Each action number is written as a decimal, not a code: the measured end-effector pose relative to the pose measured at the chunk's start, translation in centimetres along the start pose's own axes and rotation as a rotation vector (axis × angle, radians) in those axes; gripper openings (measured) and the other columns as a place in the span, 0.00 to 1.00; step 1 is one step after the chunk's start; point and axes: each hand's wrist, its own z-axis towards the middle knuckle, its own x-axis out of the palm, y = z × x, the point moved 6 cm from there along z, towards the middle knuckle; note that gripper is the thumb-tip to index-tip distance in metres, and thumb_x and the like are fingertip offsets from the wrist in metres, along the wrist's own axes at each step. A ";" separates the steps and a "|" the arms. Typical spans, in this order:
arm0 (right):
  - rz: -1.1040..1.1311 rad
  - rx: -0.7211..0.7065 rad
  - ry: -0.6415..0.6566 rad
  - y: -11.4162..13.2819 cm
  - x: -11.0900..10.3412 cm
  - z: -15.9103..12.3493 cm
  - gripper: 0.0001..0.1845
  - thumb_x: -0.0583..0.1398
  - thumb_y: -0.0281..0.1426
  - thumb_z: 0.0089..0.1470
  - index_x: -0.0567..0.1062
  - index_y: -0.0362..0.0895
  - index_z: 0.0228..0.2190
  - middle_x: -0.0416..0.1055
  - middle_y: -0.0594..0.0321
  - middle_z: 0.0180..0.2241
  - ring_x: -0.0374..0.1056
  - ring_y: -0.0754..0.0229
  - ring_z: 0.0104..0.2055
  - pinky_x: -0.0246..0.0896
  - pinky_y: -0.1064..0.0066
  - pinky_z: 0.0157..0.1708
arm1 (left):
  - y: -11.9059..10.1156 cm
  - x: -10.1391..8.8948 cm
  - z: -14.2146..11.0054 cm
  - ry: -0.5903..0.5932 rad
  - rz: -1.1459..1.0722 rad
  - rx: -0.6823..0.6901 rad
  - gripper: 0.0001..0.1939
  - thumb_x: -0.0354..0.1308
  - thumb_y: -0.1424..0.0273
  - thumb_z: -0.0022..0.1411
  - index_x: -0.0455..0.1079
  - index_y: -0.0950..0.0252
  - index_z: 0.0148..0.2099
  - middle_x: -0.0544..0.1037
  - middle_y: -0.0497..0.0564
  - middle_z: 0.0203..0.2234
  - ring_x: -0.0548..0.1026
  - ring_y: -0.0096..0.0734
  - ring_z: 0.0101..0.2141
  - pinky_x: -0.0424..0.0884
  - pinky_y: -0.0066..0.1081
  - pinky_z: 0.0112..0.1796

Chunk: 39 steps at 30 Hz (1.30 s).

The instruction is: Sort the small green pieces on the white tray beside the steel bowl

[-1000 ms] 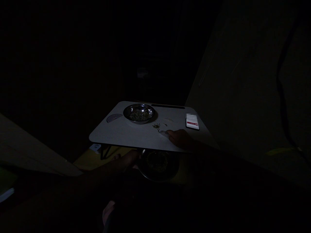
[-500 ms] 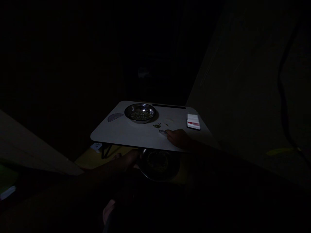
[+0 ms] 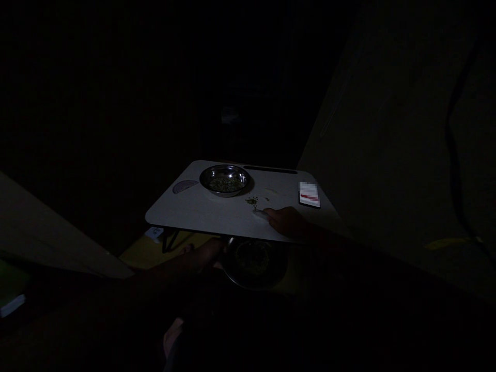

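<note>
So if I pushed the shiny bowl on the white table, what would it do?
The shiny bowl would probably slide rather than roll, since it sits upright. It looks like stiff metal, so it likely wouldn't squash. A hard shove might spill the little bits inside.

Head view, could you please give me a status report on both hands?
Right hand pinching pale object at tabletop. Left hand at lower bowl, grip unclear. Loose green bits just beyond pale object.

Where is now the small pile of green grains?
In the head view, the grains lie on the white table, between the metal bowl and the right hand.
</note>
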 end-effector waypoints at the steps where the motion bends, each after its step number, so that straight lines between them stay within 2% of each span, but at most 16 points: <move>1: 0.009 -0.041 0.001 0.0 0.0 -0.2 0.18 0.46 0.32 0.50 0.62 0.43 0.43 0.69 0.60 0.30 0.63 0.61 0.29 0.50 0.73 0.26 | 0.1 0.0 0.1 0.002 0.001 -0.003 0.07 0.48 0.74 0.42 0.65 0.68 0.26 0.68 0.48 0.12 0.67 0.29 0.16 0.62 0.27 0.20; 6: 0.047 -0.255 -0.058 0.5 -0.2 -1.1 0.18 0.47 0.27 0.49 0.64 0.44 0.43 0.67 0.59 0.34 0.60 0.60 0.35 0.52 0.71 0.30 | 0.3 -0.2 0.3 -0.009 0.018 0.017 0.08 0.49 0.73 0.43 0.65 0.69 0.28 0.69 0.49 0.13 0.68 0.30 0.18 0.62 0.28 0.21; 10: 0.124 -0.311 -0.089 0.9 0.0 -1.3 0.20 0.46 0.25 0.50 0.63 0.44 0.45 0.66 0.59 0.36 0.59 0.61 0.37 0.52 0.70 0.34 | 0.4 -0.2 0.5 -0.013 0.004 0.019 0.08 0.49 0.73 0.43 0.66 0.70 0.29 0.70 0.50 0.14 0.68 0.31 0.19 0.62 0.29 0.22; 16: 0.194 -0.304 -0.166 1.2 0.5 -0.5 0.21 0.46 0.24 0.51 0.61 0.48 0.47 0.66 0.63 0.40 0.58 0.63 0.40 0.51 0.71 0.38 | 0.1 0.2 0.2 0.028 -0.042 0.001 0.06 0.48 0.74 0.41 0.64 0.68 0.25 0.68 0.48 0.13 0.67 0.29 0.16 0.61 0.28 0.20; 20: 0.163 -0.264 -0.191 0.9 1.0 0.5 0.20 0.45 0.24 0.51 0.63 0.47 0.46 0.66 0.63 0.40 0.58 0.63 0.40 0.51 0.71 0.38 | -0.2 0.1 -0.2 0.007 -0.026 -0.018 0.07 0.48 0.75 0.40 0.64 0.68 0.26 0.68 0.48 0.14 0.67 0.29 0.17 0.62 0.28 0.20; 26: 0.110 -0.243 -0.183 0.9 1.3 2.2 0.20 0.46 0.24 0.50 0.63 0.46 0.46 0.66 0.62 0.41 0.58 0.63 0.42 0.51 0.71 0.39 | 0.1 -0.3 -0.3 -0.012 -0.024 0.003 0.07 0.49 0.74 0.41 0.66 0.68 0.27 0.70 0.51 0.16 0.69 0.32 0.19 0.61 0.27 0.20; 30: 0.082 -0.200 -0.182 1.0 1.2 3.4 0.20 0.46 0.25 0.50 0.63 0.47 0.45 0.65 0.63 0.42 0.57 0.62 0.43 0.51 0.71 0.39 | 0.4 -0.6 0.0 -0.029 -0.033 0.030 0.06 0.50 0.73 0.42 0.65 0.67 0.26 0.69 0.50 0.14 0.68 0.31 0.18 0.61 0.27 0.20; 36: 0.034 -0.110 -0.172 1.0 1.0 4.6 0.20 0.46 0.26 0.50 0.63 0.48 0.45 0.64 0.64 0.43 0.59 0.62 0.41 0.52 0.71 0.38 | 0.2 -0.5 -0.3 -0.052 -0.044 -0.029 0.03 0.49 0.74 0.42 0.63 0.66 0.23 0.66 0.47 0.11 0.66 0.28 0.14 0.61 0.27 0.18; 39: 0.021 -0.084 -0.163 0.6 1.1 5.0 0.20 0.47 0.27 0.50 0.63 0.49 0.46 0.64 0.64 0.43 0.59 0.62 0.41 0.53 0.71 0.37 | -0.1 -0.3 -0.6 -0.027 -0.051 -0.027 0.04 0.48 0.74 0.42 0.63 0.67 0.23 0.66 0.47 0.11 0.66 0.28 0.14 0.60 0.27 0.18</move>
